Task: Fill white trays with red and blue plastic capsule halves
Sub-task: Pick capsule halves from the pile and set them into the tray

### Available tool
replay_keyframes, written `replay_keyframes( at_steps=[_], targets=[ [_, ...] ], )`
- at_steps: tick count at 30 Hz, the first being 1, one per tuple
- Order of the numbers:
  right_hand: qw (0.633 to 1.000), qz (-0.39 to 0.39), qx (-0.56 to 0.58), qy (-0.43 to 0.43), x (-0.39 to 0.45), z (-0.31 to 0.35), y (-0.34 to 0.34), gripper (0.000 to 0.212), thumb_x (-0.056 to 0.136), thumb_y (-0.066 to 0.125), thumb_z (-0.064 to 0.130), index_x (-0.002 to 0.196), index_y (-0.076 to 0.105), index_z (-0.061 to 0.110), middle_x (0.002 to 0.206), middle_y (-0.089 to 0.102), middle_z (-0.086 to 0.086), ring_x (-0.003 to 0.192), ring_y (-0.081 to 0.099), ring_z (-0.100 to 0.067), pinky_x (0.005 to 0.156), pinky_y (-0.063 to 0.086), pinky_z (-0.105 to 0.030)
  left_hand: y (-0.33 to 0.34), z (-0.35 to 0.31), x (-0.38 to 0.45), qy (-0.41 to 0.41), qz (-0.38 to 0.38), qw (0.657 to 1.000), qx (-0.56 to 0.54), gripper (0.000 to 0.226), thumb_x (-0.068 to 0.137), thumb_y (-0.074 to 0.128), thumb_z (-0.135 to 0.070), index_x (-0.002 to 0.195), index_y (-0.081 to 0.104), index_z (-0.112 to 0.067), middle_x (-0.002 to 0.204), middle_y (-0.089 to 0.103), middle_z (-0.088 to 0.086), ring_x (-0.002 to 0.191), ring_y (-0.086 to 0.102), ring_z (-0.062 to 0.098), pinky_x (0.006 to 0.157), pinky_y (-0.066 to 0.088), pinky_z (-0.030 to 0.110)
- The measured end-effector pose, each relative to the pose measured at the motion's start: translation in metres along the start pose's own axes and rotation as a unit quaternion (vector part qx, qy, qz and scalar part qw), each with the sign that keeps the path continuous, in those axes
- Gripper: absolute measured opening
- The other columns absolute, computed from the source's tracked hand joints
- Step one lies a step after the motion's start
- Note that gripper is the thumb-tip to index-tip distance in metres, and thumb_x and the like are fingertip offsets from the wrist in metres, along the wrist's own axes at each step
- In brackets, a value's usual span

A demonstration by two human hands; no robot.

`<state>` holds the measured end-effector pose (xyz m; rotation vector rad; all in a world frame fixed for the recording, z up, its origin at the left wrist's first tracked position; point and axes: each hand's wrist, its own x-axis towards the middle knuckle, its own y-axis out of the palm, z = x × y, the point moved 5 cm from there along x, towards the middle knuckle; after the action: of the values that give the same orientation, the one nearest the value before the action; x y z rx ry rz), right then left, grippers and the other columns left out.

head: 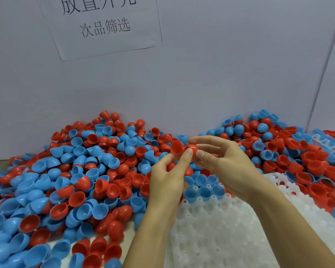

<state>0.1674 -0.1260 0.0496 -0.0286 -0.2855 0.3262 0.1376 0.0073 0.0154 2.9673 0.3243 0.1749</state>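
White tray (230, 235) lies nearest me, with a few blue halves (203, 190) seated along its far edge. Above it, my left hand (167, 178) and right hand (223, 161) each pinch a red capsule half (177, 147); the left one's mouth faces right, axis roughly level. I judge a loose pinch could drop either into the heap (85, 171).

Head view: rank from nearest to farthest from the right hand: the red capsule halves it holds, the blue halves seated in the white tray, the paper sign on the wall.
1. Red capsule halves: pinched at the fingertips of the right hand, shared with the left hand.
2. Blue halves seated in the white tray: just below the hand.
3. Paper sign: high on the wall, upper left.
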Motion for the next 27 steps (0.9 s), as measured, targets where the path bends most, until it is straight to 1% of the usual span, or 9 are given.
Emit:
replay_keyframes(
  at_steps=[3, 6, 9, 11, 13, 15, 18, 23, 27],
  targets=[
    [0.999, -0.01, -0.035, -0.02, 0.0, 0.004, -0.002, 0.024, 0.092, 0.068, 0.013, 0.106, 0.073, 0.031, 0.097, 0.076, 0.018, 0.092, 0.072, 0.0, 0.069, 0.053, -0.009, -0.002, -0.002, 0.0, 0.026, -0.013, 0.999, 0.023, 0.028, 0.079, 0.067, -0.057, 0.09, 0.079, -0.034, 0.057, 0.056, -0.02, 0.053, 0.052, 0.002, 0.047, 0.039, 0.011],
    [0.993, -0.028, -0.102, -0.046, 0.001, 0.007, 0.0, 0.028, 0.082, 0.077, 0.023, 0.109, 0.074, 0.031, 0.1, 0.075, 0.018, 0.096, 0.069, 0.003, 0.075, 0.053, -0.01, -0.002, 0.0, 0.001, 0.034, -0.017, 0.999, 0.033, 0.022, 0.09, 0.065, -0.047, 0.092, 0.078, -0.03, 0.056, 0.056, -0.021, 0.055, 0.053, 0.002, 0.051, 0.041, 0.013],
    [0.989, -0.052, -0.122, -0.067, 0.002, 0.008, 0.004, 0.031, 0.081, 0.079, 0.014, 0.109, 0.075, 0.025, 0.093, 0.076, 0.017, 0.09, 0.071, 0.002, 0.077, 0.054, -0.011, -0.002, -0.001, 0.0, 0.055, -0.027, 0.997, 0.044, 0.022, 0.098, 0.062, -0.038, 0.082, 0.076, -0.031, 0.056, 0.054, -0.019, 0.055, 0.051, 0.0, 0.059, 0.044, 0.022],
    [0.989, -0.06, -0.12, -0.068, 0.003, 0.006, 0.006, 0.03, 0.082, 0.077, 0.008, 0.11, 0.075, 0.018, 0.091, 0.077, 0.013, 0.089, 0.072, 0.0, 0.079, 0.055, -0.013, -0.004, -0.002, 0.0, 0.068, -0.048, 0.995, 0.057, 0.025, 0.097, 0.063, -0.031, 0.075, 0.074, -0.031, 0.051, 0.049, -0.015, 0.05, 0.045, 0.002, 0.056, 0.044, 0.024],
    [0.988, -0.061, -0.123, -0.064, 0.004, 0.003, 0.007, 0.029, 0.083, 0.076, 0.007, 0.111, 0.075, 0.016, 0.091, 0.077, 0.011, 0.09, 0.072, -0.001, 0.082, 0.056, -0.016, -0.007, -0.002, 0.0, 0.076, -0.073, 0.993, 0.062, 0.027, 0.095, 0.066, -0.025, 0.069, 0.074, -0.03, 0.045, 0.046, -0.015, 0.043, 0.043, 0.002, 0.048, 0.041, 0.019],
    [0.987, -0.067, -0.129, -0.063, 0.005, 0.002, 0.006, 0.027, 0.084, 0.075, 0.006, 0.109, 0.075, 0.016, 0.089, 0.076, 0.015, 0.088, 0.071, 0.003, 0.078, 0.054, -0.011, -0.013, -0.002, 0.002, 0.077, -0.104, 0.99, 0.057, 0.035, 0.093, 0.069, -0.021, 0.059, 0.071, -0.029, 0.041, 0.045, -0.015, 0.037, 0.043, 0.003, 0.044, 0.037, 0.016],
    [0.986, -0.07, -0.14, -0.053, 0.005, 0.001, 0.001, 0.025, 0.085, 0.075, 0.008, 0.108, 0.075, 0.02, 0.09, 0.074, 0.018, 0.087, 0.07, 0.005, 0.074, 0.053, -0.008, -0.019, -0.002, 0.004, 0.08, -0.127, 0.986, 0.074, 0.038, 0.091, 0.07, -0.022, 0.054, 0.066, -0.028, 0.04, 0.045, -0.013, 0.038, 0.041, 0.004, 0.046, 0.04, 0.023],
    [0.997, -0.036, -0.062, 0.001, 0.004, -0.006, 0.001, 0.018, 0.098, 0.06, 0.018, 0.106, 0.071, 0.03, 0.091, 0.077, 0.01, 0.084, 0.074, -0.008, 0.07, 0.057, -0.016, -0.02, 0.0, 0.004, 0.068, -0.132, 0.986, 0.08, 0.024, 0.09, 0.071, -0.024, 0.067, 0.069, -0.018, 0.043, 0.044, -0.011, 0.044, 0.04, 0.008, 0.051, 0.039, 0.031],
    [0.998, -0.012, -0.008, 0.068, 0.003, -0.01, 0.004, 0.024, 0.104, 0.048, 0.027, 0.109, 0.07, 0.018, 0.092, 0.077, -0.003, 0.084, 0.075, -0.018, 0.07, 0.058, -0.021, -0.02, 0.0, 0.005, 0.072, -0.123, 0.984, 0.11, 0.037, 0.087, 0.074, -0.027, 0.052, 0.064, -0.033, 0.04, 0.045, -0.014, 0.038, 0.043, 0.002, 0.044, 0.038, 0.018]
  ],
)
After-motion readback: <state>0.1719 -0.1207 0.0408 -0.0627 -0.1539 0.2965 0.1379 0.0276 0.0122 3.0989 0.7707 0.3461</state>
